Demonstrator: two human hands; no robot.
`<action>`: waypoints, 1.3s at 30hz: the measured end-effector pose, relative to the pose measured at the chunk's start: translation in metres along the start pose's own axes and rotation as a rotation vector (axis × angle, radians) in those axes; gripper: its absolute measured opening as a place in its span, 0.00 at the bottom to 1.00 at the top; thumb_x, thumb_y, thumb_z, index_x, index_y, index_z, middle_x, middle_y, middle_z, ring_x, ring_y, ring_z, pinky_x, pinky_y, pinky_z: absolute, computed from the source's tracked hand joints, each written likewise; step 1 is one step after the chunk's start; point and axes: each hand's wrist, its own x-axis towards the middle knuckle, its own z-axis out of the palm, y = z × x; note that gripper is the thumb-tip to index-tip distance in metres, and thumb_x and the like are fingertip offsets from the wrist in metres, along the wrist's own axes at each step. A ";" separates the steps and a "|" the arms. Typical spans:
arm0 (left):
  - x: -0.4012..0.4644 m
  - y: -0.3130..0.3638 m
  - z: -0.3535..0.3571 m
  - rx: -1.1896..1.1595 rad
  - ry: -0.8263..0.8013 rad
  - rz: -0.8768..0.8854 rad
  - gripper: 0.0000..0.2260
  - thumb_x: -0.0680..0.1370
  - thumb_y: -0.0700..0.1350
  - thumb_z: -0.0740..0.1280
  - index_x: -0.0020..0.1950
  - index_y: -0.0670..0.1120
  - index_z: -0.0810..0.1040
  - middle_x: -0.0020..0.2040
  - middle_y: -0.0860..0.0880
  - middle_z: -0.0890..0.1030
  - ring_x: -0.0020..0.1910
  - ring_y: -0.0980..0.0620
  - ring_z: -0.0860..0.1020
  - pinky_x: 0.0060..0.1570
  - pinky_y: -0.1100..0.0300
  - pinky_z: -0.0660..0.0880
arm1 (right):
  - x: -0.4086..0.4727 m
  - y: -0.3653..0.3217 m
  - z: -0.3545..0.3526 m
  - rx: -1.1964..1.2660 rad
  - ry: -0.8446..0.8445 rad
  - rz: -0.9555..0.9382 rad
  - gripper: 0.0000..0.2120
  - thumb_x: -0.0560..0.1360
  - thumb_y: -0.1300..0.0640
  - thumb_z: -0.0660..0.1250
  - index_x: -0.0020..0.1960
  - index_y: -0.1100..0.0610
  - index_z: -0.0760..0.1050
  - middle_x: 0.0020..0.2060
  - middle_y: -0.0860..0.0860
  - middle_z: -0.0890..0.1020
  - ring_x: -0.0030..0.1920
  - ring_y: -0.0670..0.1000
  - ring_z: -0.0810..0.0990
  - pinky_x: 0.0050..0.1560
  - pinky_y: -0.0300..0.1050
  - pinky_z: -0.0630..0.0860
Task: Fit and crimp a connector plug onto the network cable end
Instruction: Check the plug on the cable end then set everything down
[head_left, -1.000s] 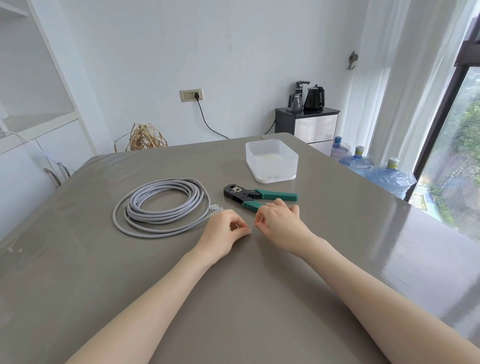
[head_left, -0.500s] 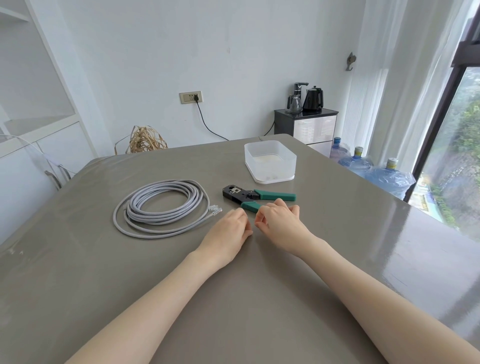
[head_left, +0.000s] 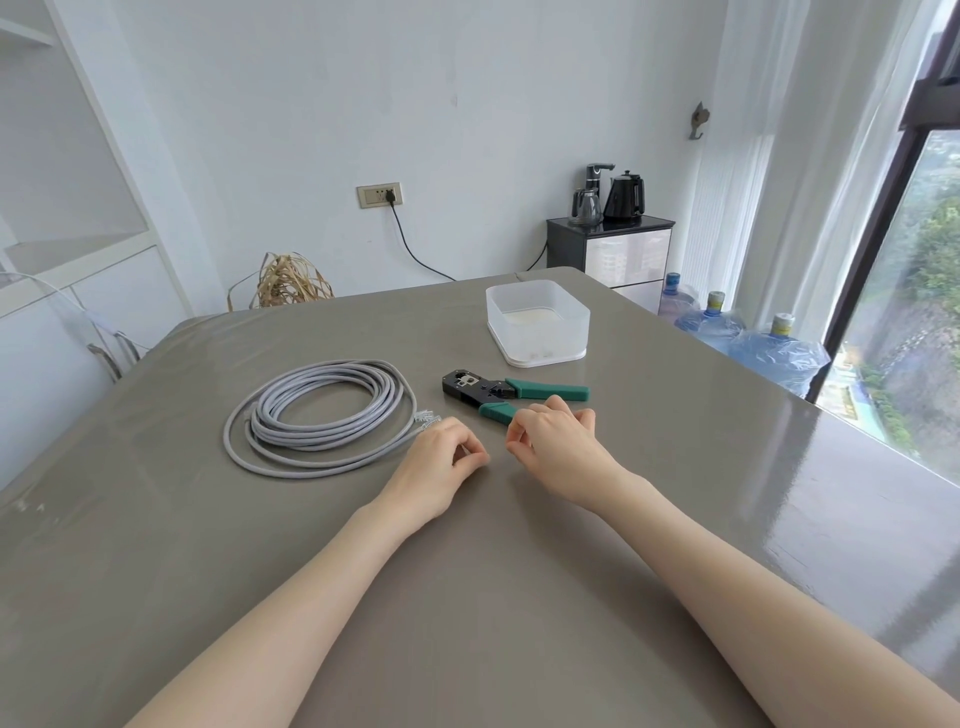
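A coiled grey network cable (head_left: 322, 415) lies on the table, left of centre. Its end carries a clear plug (head_left: 426, 417) just beyond my left hand's knuckles. A crimping tool (head_left: 498, 392) with a black head and green handles lies to the right of the coil. My left hand (head_left: 441, 467) rests on the table with fingers curled and thumb against the index finger; nothing shows inside it. My right hand (head_left: 558, 447) rests beside it, fingers curled the same way, covering the tip of the tool's nearer handle without gripping it.
A translucent white box (head_left: 537, 322) stands behind the tool on the grey table (head_left: 467, 597). The table's right edge runs along a window, with water bottles (head_left: 769, 353) on the floor below. A dark cabinet with kettles (head_left: 610, 244) stands at the back.
My two hands, almost touching half a second ago, have drawn slightly apart. Cable, tool and box have not moved.
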 end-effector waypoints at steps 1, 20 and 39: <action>0.000 0.000 0.000 -0.003 0.000 0.002 0.04 0.76 0.42 0.67 0.43 0.44 0.79 0.45 0.49 0.77 0.42 0.54 0.72 0.39 0.69 0.63 | 0.000 0.000 0.000 0.003 0.000 0.001 0.10 0.80 0.54 0.56 0.53 0.55 0.74 0.50 0.49 0.77 0.56 0.52 0.67 0.51 0.51 0.62; 0.002 0.000 0.005 0.086 0.017 0.030 0.05 0.79 0.42 0.63 0.47 0.42 0.76 0.46 0.51 0.72 0.42 0.56 0.70 0.42 0.68 0.61 | -0.001 0.004 -0.005 0.028 -0.008 0.046 0.10 0.80 0.55 0.55 0.52 0.55 0.75 0.51 0.49 0.78 0.56 0.52 0.67 0.50 0.50 0.60; 0.001 0.002 0.006 -0.035 0.090 -0.023 0.05 0.78 0.42 0.65 0.46 0.41 0.78 0.46 0.47 0.75 0.39 0.54 0.70 0.40 0.68 0.62 | -0.003 0.001 -0.007 -0.225 -0.024 -0.080 0.09 0.77 0.58 0.60 0.49 0.54 0.78 0.46 0.47 0.80 0.56 0.52 0.65 0.59 0.53 0.60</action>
